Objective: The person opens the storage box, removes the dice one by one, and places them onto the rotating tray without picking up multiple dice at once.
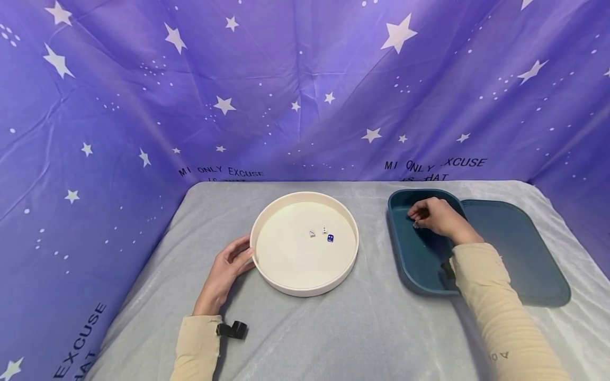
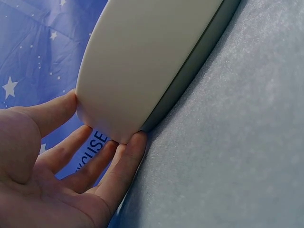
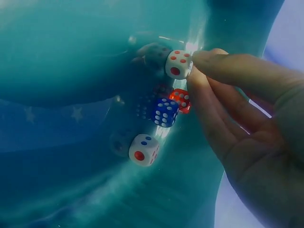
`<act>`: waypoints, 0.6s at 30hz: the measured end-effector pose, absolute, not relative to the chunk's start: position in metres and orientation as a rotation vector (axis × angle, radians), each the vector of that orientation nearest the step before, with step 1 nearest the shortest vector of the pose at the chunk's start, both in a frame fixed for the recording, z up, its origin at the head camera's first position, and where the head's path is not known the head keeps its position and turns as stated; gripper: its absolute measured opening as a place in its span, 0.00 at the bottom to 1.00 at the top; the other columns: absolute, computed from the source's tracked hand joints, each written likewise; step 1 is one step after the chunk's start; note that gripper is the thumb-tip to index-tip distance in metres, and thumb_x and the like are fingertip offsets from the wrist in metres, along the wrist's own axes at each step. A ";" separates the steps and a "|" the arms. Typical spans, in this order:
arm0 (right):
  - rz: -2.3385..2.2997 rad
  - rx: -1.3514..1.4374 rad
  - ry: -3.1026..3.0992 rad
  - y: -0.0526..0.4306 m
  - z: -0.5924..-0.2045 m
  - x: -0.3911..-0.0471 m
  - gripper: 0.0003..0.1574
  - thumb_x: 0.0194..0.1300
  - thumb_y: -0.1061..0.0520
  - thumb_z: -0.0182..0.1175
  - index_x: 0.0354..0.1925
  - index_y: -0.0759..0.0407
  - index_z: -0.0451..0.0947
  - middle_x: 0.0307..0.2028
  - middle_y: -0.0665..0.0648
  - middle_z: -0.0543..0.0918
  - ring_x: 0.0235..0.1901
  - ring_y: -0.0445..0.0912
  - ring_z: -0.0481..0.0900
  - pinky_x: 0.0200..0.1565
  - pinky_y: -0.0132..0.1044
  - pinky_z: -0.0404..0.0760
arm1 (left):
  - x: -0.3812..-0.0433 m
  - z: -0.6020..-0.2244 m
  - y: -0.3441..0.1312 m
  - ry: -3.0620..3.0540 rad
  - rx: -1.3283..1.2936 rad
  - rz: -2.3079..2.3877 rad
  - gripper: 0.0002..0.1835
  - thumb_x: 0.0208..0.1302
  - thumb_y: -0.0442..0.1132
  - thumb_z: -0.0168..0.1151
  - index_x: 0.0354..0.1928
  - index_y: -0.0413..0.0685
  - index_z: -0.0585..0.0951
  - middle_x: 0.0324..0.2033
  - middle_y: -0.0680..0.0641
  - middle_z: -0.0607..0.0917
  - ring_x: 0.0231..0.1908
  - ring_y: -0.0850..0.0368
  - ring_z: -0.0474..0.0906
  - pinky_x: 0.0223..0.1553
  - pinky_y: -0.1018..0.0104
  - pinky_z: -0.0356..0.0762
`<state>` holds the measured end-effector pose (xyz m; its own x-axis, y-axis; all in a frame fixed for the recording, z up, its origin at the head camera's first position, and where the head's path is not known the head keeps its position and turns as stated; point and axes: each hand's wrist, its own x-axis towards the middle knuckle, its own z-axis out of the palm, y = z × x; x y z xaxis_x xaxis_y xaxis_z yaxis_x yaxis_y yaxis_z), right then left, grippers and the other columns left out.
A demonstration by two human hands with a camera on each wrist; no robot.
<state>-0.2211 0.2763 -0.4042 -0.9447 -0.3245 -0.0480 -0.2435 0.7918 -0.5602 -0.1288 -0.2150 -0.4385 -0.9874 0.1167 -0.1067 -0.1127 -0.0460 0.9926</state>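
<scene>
A round cream tray (image 1: 286, 248) holds two white dice (image 1: 312, 233) and a blue die (image 1: 330, 238) right of its middle. My left hand (image 1: 230, 267) grips the tray's left side, thumb at the rim and fingertips low on the outer wall. Inside a deep teal container (image 1: 405, 264), my right hand (image 1: 438, 216) pinches a white die (image 3: 179, 64) with red dots between thumb and fingertip. Close by in the right wrist view lie a red die (image 3: 180, 99), partly covered, a blue die (image 3: 165, 112) and another white die (image 3: 144, 150).
A flat teal lid or tray (image 1: 519, 248) lies right of the container, partly behind my right forearm. Grey cloth (image 1: 333, 338) covers the table. A purple star-patterned curtain (image 1: 295, 79) hangs around its back and sides.
</scene>
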 end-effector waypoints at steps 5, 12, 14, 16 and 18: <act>-0.815 -0.450 2.845 0.275 -0.405 -0.220 0.12 0.51 0.71 0.64 0.38 0.69 0.79 0.33 0.61 0.82 0.34 0.51 0.79 0.34 0.41 0.81 | -0.129 -0.438 -0.215 2.050 -0.004 2.167 0.26 0.65 0.34 0.56 0.64 0.38 0.64 0.60 0.36 0.67 0.58 0.39 0.66 0.53 0.56 0.75; -0.772 -0.423 2.854 0.278 -0.405 -0.219 0.11 0.53 0.69 0.64 0.38 0.68 0.81 0.34 0.62 0.83 0.34 0.51 0.79 0.36 0.46 0.81 | -0.130 -0.437 -0.214 2.054 -0.001 2.166 0.26 0.65 0.34 0.56 0.64 0.38 0.64 0.60 0.36 0.67 0.58 0.39 0.66 0.53 0.55 0.75; -0.771 -0.430 2.857 0.279 -0.405 -0.219 0.10 0.53 0.69 0.63 0.38 0.67 0.81 0.35 0.62 0.83 0.35 0.52 0.80 0.37 0.47 0.81 | -0.130 -0.437 -0.214 2.054 -0.005 2.165 0.26 0.65 0.34 0.56 0.64 0.38 0.64 0.60 0.36 0.67 0.58 0.39 0.66 0.53 0.55 0.75; -0.770 -0.439 2.859 0.280 -0.405 -0.218 0.10 0.54 0.68 0.63 0.37 0.67 0.82 0.35 0.62 0.83 0.35 0.52 0.80 0.37 0.47 0.81 | -0.129 -0.437 -0.214 2.055 -0.008 2.164 0.26 0.65 0.34 0.56 0.64 0.38 0.64 0.60 0.36 0.67 0.58 0.39 0.66 0.53 0.55 0.75; -0.774 -0.450 2.862 0.281 -0.404 -0.217 0.09 0.54 0.68 0.63 0.37 0.66 0.82 0.35 0.62 0.83 0.35 0.52 0.80 0.37 0.47 0.81 | -0.129 -0.437 -0.214 2.056 -0.012 2.161 0.26 0.65 0.34 0.56 0.64 0.38 0.64 0.60 0.36 0.66 0.58 0.40 0.66 0.53 0.55 0.75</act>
<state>-0.2173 0.2809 -0.4041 -0.9449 -0.3221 -0.0592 -0.2484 0.8226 -0.5114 -0.1290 -0.2138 -0.4366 -0.9873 0.1092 -0.1151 -0.1204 -0.0433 0.9918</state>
